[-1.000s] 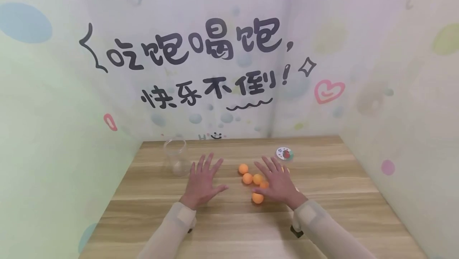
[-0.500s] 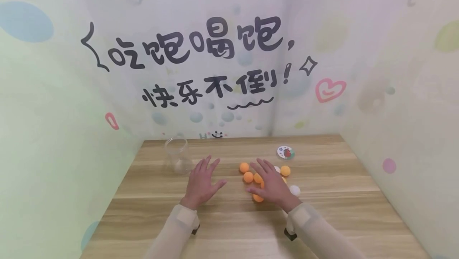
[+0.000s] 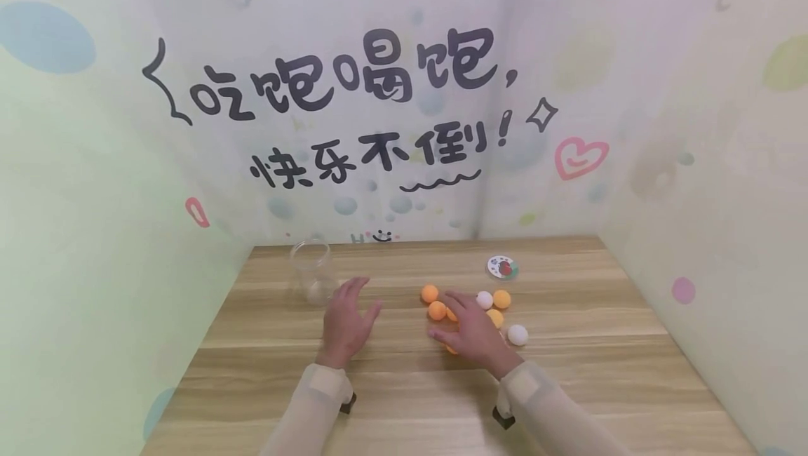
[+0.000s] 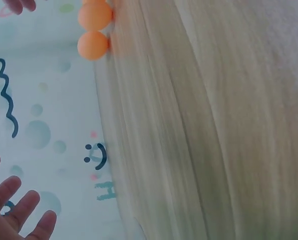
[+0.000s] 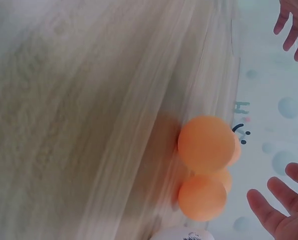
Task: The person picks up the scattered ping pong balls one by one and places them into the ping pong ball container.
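Note:
My left hand point(image 3: 346, 324) is beside a clear jar point(image 3: 311, 259) in the head view, fingers extended and thumb apart, holding nothing. The left wrist view shows its fingertips point(image 4: 24, 207) raised off the table. My right hand point(image 3: 475, 333) hovers over a cluster of ping-pong balls and hides some of them. Orange balls point(image 3: 437, 311) lie left of it; a white ball point(image 3: 484, 300) and yellow-orange balls point(image 3: 501, 299) lie beyond. Another white ball point(image 3: 517, 334) rests to the right. In the right wrist view, the fingers point(image 5: 283, 195) are spread above an orange ball point(image 5: 202, 197).
A small round printed disc point(image 3: 502, 267) lies near the table's back right. The wooden table point(image 3: 404, 407) is bounded by a back wall point(image 3: 404, 210) with black lettering and by side walls at left and right.
My left hand has shifted left toward the jar, its fingers drawing closer together. My right hand has moved left and slightly lower, uncovering white and yellow-orange balls. The balls stay in place.

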{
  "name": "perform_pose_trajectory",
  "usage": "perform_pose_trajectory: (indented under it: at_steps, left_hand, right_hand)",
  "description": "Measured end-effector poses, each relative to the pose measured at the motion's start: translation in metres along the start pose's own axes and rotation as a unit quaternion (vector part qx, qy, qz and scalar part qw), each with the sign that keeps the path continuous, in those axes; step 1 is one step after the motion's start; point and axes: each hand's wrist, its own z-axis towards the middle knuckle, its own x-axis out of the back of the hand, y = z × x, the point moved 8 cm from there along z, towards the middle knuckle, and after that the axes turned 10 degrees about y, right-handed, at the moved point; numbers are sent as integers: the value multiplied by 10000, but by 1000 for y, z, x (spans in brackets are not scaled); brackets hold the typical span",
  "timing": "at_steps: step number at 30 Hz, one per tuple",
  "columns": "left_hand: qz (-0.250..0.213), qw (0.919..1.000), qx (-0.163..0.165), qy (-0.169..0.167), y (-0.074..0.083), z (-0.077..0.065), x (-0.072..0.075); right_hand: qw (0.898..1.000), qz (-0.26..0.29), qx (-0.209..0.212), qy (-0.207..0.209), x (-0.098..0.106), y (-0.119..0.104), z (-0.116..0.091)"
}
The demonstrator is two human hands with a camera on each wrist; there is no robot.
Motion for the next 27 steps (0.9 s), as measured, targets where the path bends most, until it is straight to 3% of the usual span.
perform_pose_trajectory:
  at_steps: [5,10,14,20,27]
  left_hand:
    - [-289,9970,671,274,-15,-1,6]
    - [-444,9861,1484,596,-36,-3,13]
    - [-580,9689,2142,1092,-54,-5,20]
    - [-786,9406,2740,1843,-75,-5,29]
    - [-964,9088,3441,2154,-99,-9,31]
  right_hand:
    - [9999,-84,-21,81,-6,-1,-2]
    - [9995,-113,146,273,-9,-3,-4]
    - [9991,-210,209,303,-11,-3,-6]
    - [9996,-154,86,235,-14,0,-9]
    - [9998,-126,-52,127,-16,2,-13]
